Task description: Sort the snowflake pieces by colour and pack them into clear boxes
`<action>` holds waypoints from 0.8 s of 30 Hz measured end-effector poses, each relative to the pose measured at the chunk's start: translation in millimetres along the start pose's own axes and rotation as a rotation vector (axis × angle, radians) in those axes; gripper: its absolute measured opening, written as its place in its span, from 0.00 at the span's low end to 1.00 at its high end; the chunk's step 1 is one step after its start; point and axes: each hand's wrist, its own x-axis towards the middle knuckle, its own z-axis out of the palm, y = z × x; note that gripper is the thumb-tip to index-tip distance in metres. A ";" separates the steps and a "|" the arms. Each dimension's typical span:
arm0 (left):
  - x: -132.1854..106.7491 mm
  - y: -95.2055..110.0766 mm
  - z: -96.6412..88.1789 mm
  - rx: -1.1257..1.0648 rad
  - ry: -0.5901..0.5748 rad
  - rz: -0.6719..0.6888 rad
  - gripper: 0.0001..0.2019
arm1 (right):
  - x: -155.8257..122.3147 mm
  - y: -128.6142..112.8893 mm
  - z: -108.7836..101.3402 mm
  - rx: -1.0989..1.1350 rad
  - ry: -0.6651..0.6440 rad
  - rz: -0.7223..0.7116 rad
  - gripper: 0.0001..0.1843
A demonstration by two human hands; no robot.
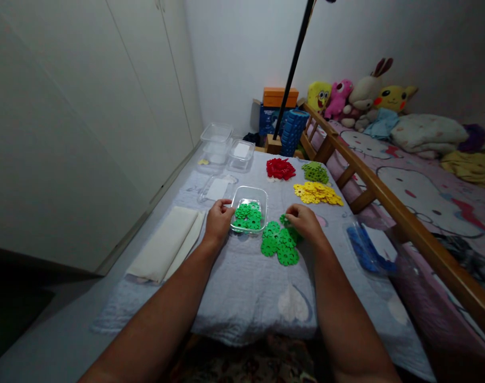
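Note:
My left hand [218,221] grips the left edge of a clear plastic box [263,199] that holds several green snowflake discs [248,215]. My right hand [304,222] rests on the grey cloth with its fingers pinched on a green disc at the top of a loose pile of green discs [279,246]. That pile lies just right of the box, between my two hands.
Piles of red discs [280,168], olive-green discs [315,172] and yellow discs [317,193] lie farther back. Empty clear boxes and lids [222,149] stand at back left. A folded cream cloth [166,242] lies left, a box of blue discs [366,250] right, beside a wooden bed rail [386,197].

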 end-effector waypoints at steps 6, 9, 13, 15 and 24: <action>0.7 -2.0 2.3 0.001 0.003 0.001 0.18 | -2.5 -42.7 1.0 0.280 0.241 -0.202 0.06; -0.3 -1.7 3.5 0.005 -0.004 0.005 0.18 | -5.2 -65.3 9.8 0.244 0.232 -0.282 0.05; -3.0 0.2 4.1 0.005 -0.015 0.005 0.17 | -5.0 -78.3 24.5 0.035 0.175 -0.275 0.06; -3.9 0.3 4.3 0.005 -0.018 0.010 0.17 | -3.6 -79.5 30.0 -0.060 0.169 -0.256 0.06; -3.7 -1.8 6.2 0.008 -0.030 0.022 0.18 | -1.1 -77.3 38.7 -0.166 0.169 -0.225 0.04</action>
